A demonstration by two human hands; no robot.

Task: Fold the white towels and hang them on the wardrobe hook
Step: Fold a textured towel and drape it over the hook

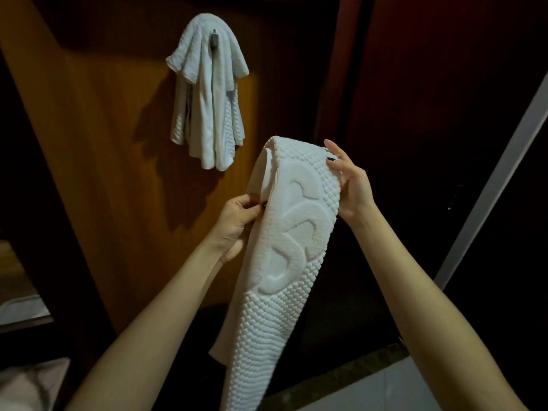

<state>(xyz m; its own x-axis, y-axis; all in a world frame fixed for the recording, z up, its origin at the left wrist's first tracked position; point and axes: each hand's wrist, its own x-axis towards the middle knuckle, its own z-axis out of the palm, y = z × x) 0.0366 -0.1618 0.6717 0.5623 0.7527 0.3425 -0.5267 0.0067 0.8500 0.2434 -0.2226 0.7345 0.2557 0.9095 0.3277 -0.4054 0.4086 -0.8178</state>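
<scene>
Up close, the left hand (237, 223) and right hand (351, 185) each pinch an edge of a folded white towel (284, 262) hanging down between them, while farther off another towel (207, 93) drapes over the wardrobe hook (214, 40).

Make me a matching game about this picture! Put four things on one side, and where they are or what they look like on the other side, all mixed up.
Things:
1. hook
2. patterned towel
3. left hand
4. right hand

Descriptions:
A. pinches the towel's right edge, near the top fold
B. grey, peeking out among the hanging towels
C. white and bumpy, folded over and hanging long between both hands
D. grips the towel's left edge, lower down

Pairs: 1-B, 2-C, 3-D, 4-A
</scene>
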